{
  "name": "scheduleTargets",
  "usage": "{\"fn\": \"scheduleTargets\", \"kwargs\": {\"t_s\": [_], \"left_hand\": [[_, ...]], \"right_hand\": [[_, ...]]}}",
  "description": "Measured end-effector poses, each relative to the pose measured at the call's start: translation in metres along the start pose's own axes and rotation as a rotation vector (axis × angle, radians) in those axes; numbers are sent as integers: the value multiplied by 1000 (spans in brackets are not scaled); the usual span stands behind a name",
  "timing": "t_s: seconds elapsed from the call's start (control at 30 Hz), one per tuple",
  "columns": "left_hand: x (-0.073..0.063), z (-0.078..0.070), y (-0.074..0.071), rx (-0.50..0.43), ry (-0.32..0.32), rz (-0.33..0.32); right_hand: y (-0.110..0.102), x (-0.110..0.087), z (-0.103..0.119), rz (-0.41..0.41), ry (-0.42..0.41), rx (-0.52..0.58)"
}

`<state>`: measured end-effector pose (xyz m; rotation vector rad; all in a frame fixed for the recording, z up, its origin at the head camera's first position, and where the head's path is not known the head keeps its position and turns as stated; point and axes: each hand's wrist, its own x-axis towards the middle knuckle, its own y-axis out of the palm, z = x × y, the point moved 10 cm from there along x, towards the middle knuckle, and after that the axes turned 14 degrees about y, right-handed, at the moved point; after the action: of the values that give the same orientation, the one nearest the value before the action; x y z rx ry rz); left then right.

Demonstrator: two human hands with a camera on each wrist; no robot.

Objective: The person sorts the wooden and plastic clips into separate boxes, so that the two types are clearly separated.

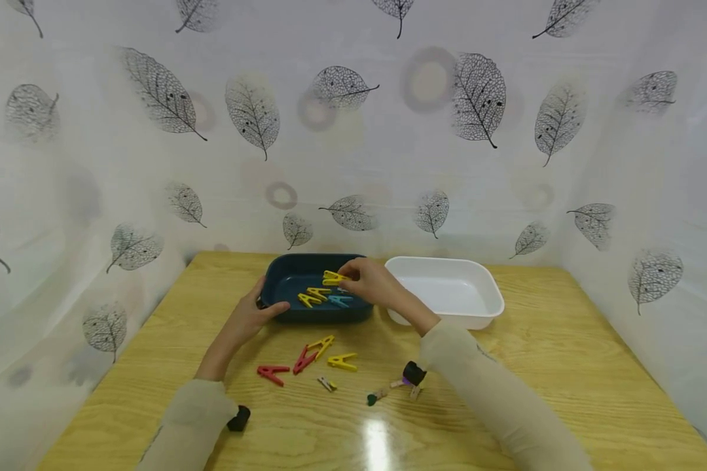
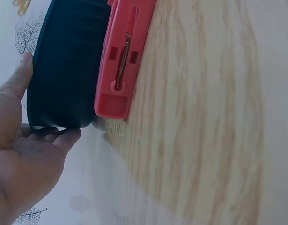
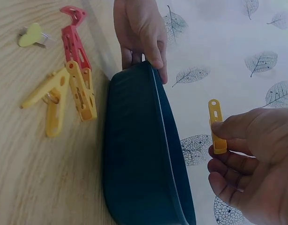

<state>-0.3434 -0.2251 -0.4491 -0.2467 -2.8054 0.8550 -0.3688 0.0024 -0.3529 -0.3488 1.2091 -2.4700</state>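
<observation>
My right hand (image 1: 365,280) pinches a yellow clothespin (image 3: 217,126) between thumb and fingers, above the dark blue plastic bin (image 1: 321,316). At the bin's left end, my left hand (image 1: 253,314) grips the wall, with the thumb on the front rim and the other fingers round the end. Inside the bin lie yellow clothespins (image 1: 309,300) and blue clothespins (image 1: 340,301). On the table in front are red clothespins (image 1: 273,373) and yellow clothespins (image 1: 343,362). The left wrist view shows a red clothespin (image 2: 120,61) close up beside the bin.
A white plastic bin (image 1: 495,297) stands right of the dark one. Small wooden clips (image 1: 381,394) and a small clip with a yellow piece (image 1: 326,384) lie on the wood-grain table (image 1: 306,438). Behind hangs a leaf-patterned curtain (image 1: 353,157).
</observation>
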Motion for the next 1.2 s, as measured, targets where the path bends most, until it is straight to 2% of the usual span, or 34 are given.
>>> {"fn": "scheduleTargets", "kwargs": {"t_s": [0.3, 0.87, 1.2], "left_hand": [[0, -1, 1, 8, 4, 2], [2, 2, 1, -6, 7, -3], [2, 3, -1, -14, 8, -3]], "right_hand": [[3, 30, 2, -34, 5, -39], [16, 74, 9, -86, 5, -112], [24, 89, 14, -71, 74, -83]]}}
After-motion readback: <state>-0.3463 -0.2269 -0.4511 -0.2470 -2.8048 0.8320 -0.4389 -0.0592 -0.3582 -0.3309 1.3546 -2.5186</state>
